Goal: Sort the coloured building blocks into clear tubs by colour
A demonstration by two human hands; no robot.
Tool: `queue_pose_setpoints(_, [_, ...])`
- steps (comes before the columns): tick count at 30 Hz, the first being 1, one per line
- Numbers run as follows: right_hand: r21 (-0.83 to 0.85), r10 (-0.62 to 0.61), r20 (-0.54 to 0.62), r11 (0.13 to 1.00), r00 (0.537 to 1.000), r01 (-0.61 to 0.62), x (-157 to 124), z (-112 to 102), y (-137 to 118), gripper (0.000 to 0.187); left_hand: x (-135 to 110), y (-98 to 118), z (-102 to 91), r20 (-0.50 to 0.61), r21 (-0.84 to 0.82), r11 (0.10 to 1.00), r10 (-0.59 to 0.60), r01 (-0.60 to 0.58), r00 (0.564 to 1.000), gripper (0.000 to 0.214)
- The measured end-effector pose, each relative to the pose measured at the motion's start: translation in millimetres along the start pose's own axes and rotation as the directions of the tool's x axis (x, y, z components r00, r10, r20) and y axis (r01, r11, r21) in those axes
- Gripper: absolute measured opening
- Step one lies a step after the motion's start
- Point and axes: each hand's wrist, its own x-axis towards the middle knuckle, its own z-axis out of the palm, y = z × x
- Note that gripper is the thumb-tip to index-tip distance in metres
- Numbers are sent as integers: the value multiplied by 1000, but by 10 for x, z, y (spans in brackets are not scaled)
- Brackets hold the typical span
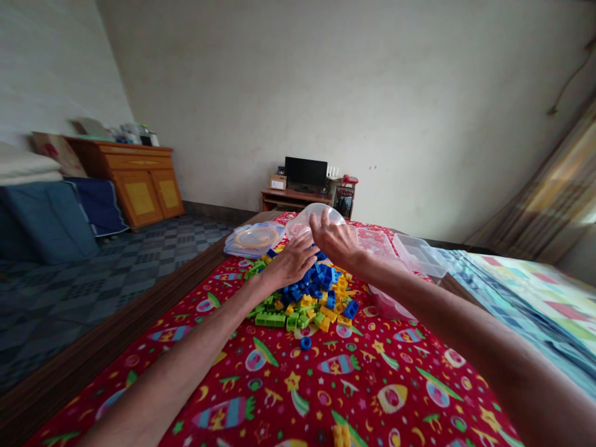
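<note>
A heap of yellow, green and blue building blocks [310,282] lies on a red patterned cloth [326,397]. Over the back of the heap, my right hand [339,239] grips a round translucent plastic container [302,218], partly hidden behind the fingers. My left hand [291,262] is just left of it, palm down above the blocks, its fingers stretched out and near the container's front. Whether the left fingertips touch the container I cannot tell. A small blue round piece [305,343] lies in front of the heap, and a yellow block [341,436] at the near edge.
Stacked plastic lids [256,239] lie left of the heap. A clear plastic box [419,256] and a pinkish see-through container [391,304] are on the right. A bed [521,292] adjoins the right side. Beyond stand a monitor [306,172] and a wooden cabinet [142,186].
</note>
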Motion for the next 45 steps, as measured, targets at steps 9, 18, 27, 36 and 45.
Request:
queue_pose_setpoints(9, [9,6,14,1000,1000,-6,11,-18,1,51,0,26,145,39,10,1000,-20,19,999,30])
queue_pose_setpoints(18, [1,153,10,988,988,-153,63,158,336,56,8,-20,114,116,-11,999,-46,48,992,31])
queue_pose_setpoints(27, [52,102,-16,993,995,-101,-41,72,302,61,59,14,-33,14,-95,988,-118,118,993,34])
queue_pose_setpoints(36, [53,135,-1,989,991,-134,-68,31,339,58,75,-30,-156,-67,-98,989,-115,108,991,37])
queue_pose_setpoints(45, [331,578,-81,784,812,-525,-443,64,1134,48,41,-138,-159,-63,-72,984,-168,163,984,43])
